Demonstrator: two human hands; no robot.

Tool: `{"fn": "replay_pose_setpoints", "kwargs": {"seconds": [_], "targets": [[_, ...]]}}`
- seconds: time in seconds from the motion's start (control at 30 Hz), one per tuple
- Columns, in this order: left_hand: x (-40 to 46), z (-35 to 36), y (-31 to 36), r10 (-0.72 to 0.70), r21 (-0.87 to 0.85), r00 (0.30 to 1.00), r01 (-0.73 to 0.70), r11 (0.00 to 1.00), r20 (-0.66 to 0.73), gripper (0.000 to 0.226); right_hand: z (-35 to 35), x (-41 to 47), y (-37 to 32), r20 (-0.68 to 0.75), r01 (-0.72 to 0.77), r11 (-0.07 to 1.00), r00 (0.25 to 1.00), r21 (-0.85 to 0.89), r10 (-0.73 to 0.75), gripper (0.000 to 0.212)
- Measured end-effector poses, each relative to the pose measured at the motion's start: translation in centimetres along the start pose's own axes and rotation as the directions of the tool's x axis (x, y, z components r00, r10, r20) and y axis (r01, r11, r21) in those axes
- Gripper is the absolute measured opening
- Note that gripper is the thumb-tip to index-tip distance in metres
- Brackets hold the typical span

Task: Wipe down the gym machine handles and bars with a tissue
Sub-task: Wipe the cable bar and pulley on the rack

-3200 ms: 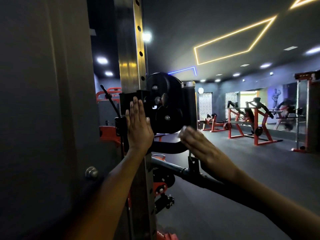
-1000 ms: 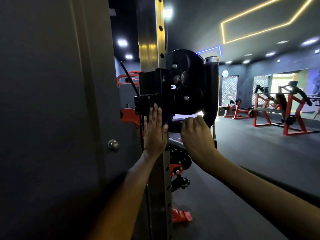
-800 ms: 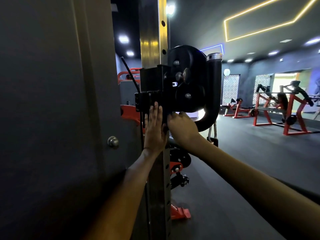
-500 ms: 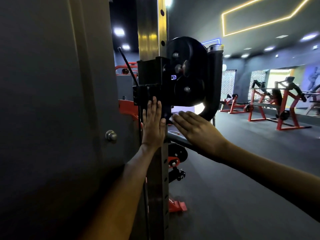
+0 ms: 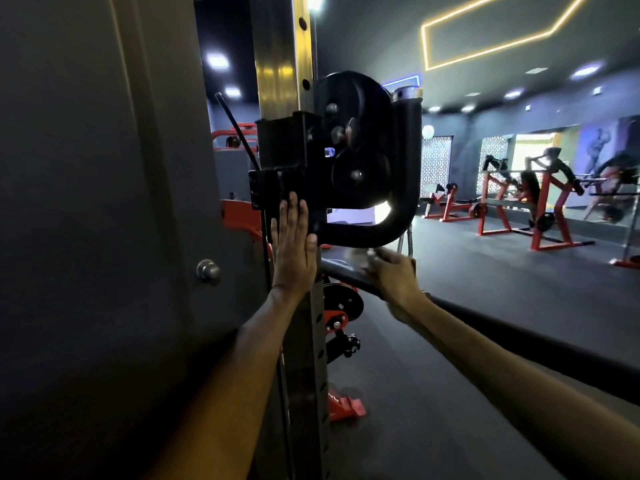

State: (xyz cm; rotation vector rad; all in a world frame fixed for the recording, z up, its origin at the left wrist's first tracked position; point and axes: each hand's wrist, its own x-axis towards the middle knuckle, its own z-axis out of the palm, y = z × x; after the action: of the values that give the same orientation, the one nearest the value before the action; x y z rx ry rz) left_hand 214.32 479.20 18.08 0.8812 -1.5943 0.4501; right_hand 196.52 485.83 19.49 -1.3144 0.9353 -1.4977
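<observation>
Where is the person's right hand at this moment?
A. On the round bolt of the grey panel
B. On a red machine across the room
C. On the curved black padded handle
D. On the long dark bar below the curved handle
D: the right hand, blurred by motion, lies on the long dark bar that runs below the curved black padded handle, while the left hand rests flat against the upright post.

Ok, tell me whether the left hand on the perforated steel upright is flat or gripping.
Flat. The left hand lies with straight fingers against the perforated steel upright, curled around nothing.
</observation>
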Motion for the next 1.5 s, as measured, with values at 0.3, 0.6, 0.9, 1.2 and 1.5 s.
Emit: {"fn": "replay_pose_setpoints", "kwargs": {"seconds": [0.3, 0.6, 0.9, 1.2, 1.5], "targets": [[-0.2, 0.2, 0.0, -0.01, 0.039, 1.0, 0.01, 0.999, -0.009, 0.054, 2.7, 0.7, -1.6, 0.261, -0.346, 0.519, 0.937, 0.782, 0.232, 0.033], [-0.2, -0.1, 0.3, -0.026, 0.081, 0.999, 0.024, 0.996, 0.02, 0.053, 2.6, -0.6, -2.7, 0.189, -0.296, 0.497, 0.948, 0.815, 0.255, 0.043], [-0.2, -0.3, 0.6, -0.031, 0.09, 0.999, 0.029, 0.996, 0.021, 0.055, 2.2, -1.9, -3.7, 0.143, -0.297, 0.552, 0.942, 0.779, 0.305, 0.036], [-0.4, -0.1, 0.8, -0.032, 0.088, 0.999, 0.034, 0.996, -0.024, 0.054, -2.7, -3.9, -7.6, -0.209, 0.052, 0.94, 0.978, 0.337, 0.021, 0.022], [-0.3, -0.2, 0.8, -0.057, 0.112, 0.998, 0.055, 0.992, 0.015, 0.056, 0.1, -1.3, -9.3, -0.071, 0.629, 0.579, 0.643, -0.519, -0.763, 0.071]]}}
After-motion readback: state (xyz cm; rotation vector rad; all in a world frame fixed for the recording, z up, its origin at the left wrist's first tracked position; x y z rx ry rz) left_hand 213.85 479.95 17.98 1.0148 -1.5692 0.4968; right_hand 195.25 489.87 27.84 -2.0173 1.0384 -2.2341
